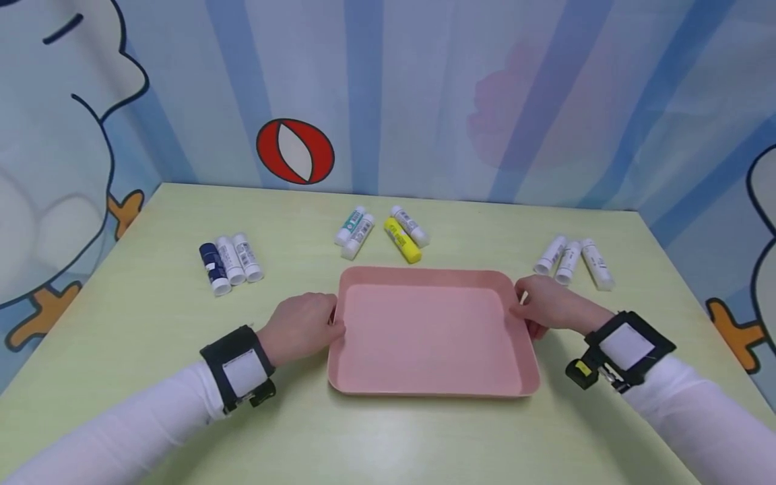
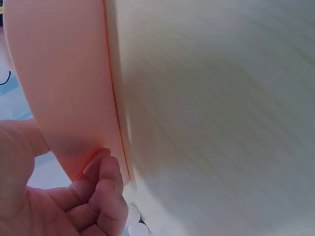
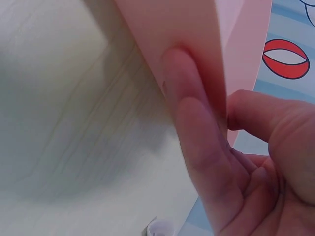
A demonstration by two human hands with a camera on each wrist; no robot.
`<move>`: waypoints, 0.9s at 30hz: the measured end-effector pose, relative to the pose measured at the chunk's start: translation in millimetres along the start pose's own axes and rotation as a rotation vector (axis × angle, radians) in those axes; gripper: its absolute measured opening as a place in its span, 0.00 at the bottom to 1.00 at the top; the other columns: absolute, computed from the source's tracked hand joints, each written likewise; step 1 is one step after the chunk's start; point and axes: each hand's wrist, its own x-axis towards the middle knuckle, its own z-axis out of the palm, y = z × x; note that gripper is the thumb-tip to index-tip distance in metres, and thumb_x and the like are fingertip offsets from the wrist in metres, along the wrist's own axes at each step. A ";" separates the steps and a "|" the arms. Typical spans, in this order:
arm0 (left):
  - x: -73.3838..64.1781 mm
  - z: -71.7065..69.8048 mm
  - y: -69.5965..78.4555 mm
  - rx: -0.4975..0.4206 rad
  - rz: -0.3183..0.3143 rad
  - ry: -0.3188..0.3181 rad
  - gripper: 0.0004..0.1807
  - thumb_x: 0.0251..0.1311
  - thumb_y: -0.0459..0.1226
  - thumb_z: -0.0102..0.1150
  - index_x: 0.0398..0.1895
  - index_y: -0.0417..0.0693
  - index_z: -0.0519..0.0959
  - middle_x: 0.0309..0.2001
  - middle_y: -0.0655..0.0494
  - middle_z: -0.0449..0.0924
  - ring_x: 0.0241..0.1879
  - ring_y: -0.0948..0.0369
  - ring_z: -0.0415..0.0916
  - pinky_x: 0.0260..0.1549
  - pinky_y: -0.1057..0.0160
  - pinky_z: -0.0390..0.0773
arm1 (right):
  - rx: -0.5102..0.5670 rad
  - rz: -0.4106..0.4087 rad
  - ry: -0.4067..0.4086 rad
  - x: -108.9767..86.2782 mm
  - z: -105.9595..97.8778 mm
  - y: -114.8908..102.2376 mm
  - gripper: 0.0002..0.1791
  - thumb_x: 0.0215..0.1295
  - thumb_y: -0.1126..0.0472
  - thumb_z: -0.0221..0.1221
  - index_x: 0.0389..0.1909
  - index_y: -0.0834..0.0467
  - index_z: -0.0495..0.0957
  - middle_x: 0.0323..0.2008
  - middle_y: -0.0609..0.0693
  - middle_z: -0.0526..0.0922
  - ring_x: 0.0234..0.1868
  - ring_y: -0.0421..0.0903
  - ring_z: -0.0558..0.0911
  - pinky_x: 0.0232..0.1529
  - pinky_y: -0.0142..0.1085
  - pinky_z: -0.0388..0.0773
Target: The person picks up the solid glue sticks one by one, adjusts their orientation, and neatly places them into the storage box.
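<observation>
A shallow pink tray (image 1: 433,337) with nothing in it lies at the middle of the table. My left hand (image 1: 306,327) pinches its left rim, thumb over the edge and curled fingers against the outer wall, as the left wrist view shows with the tray wall (image 2: 64,73). On the opposite side my right hand (image 1: 554,306) pinches the right rim between thumb and fingers. In the right wrist view the fingers (image 3: 204,142) press the outside of the tray wall (image 3: 172,24). Whether the tray's underside touches the table all round, I cannot tell.
Glue sticks lie in groups on the pale table (image 1: 388,438): a dark blue one (image 1: 215,268) beside two white ones at left, a yellow one (image 1: 403,240) among several behind the tray, and three white ones (image 1: 568,261) near my right hand. A patterned curtain (image 1: 418,101) stands behind.
</observation>
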 end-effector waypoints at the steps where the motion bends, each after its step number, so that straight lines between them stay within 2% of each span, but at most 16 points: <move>1: -0.1 0.1 -0.2 -0.001 -0.002 0.000 0.08 0.59 0.37 0.57 0.23 0.48 0.73 0.18 0.57 0.69 0.18 0.61 0.67 0.18 0.65 0.63 | -0.002 -0.002 0.003 0.0 0.1 0.3 0.08 0.69 0.68 0.54 0.41 0.71 0.72 0.18 0.52 0.80 0.17 0.45 0.81 0.21 0.37 0.80; 8: 0.5 1.2 -2.1 -0.037 -0.032 -0.012 0.08 0.59 0.39 0.58 0.25 0.49 0.75 0.18 0.58 0.71 0.19 0.61 0.68 0.19 0.64 0.65 | 0.016 -0.001 0.011 -3.2 -3.7 1.3 0.11 0.71 0.62 0.54 0.43 0.70 0.72 0.19 0.52 0.81 0.19 0.46 0.82 0.23 0.39 0.81; 11: 2.0 1.9 -3.8 -0.071 -0.065 -0.028 0.09 0.59 0.40 0.58 0.24 0.48 0.75 0.19 0.57 0.71 0.20 0.60 0.68 0.20 0.64 0.65 | 0.032 -0.002 0.044 -7.7 -12.0 1.8 0.15 0.72 0.59 0.54 0.45 0.70 0.72 0.20 0.52 0.81 0.21 0.48 0.83 0.26 0.39 0.81; 16: 4.1 2.0 -5.5 -0.132 -0.114 -0.064 0.12 0.60 0.41 0.58 0.21 0.48 0.76 0.18 0.57 0.71 0.19 0.60 0.69 0.19 0.65 0.63 | 0.041 -0.029 0.181 -16.7 -31.3 8.4 0.19 0.73 0.55 0.54 0.47 0.70 0.72 0.21 0.51 0.81 0.26 0.51 0.84 0.30 0.41 0.81; 20: 5.2 0.4 -4.8 -0.155 -0.130 -0.086 0.12 0.61 0.41 0.58 0.21 0.48 0.77 0.17 0.56 0.71 0.19 0.60 0.69 0.19 0.66 0.62 | 0.034 -0.031 0.306 -21.2 -46.2 22.8 0.22 0.74 0.51 0.51 0.48 0.70 0.73 0.26 0.53 0.82 0.31 0.52 0.84 0.32 0.41 0.80; 25: 6.4 -2.1 -2.0 -0.157 -0.128 -0.099 0.11 0.61 0.40 0.58 0.21 0.47 0.77 0.17 0.56 0.71 0.18 0.60 0.68 0.19 0.66 0.61 | -0.016 0.019 0.465 -24.3 -58.6 53.7 0.28 0.76 0.47 0.46 0.51 0.72 0.71 0.36 0.62 0.82 0.37 0.58 0.82 0.29 0.39 0.77; 27: 7.3 -2.8 -0.7 -0.147 -0.122 -0.101 0.11 0.61 0.40 0.58 0.22 0.47 0.77 0.17 0.56 0.70 0.18 0.60 0.68 0.19 0.65 0.61 | -0.024 0.049 0.510 -26.1 -62.3 66.4 0.30 0.76 0.47 0.44 0.53 0.73 0.69 0.39 0.67 0.80 0.39 0.61 0.81 0.28 0.41 0.76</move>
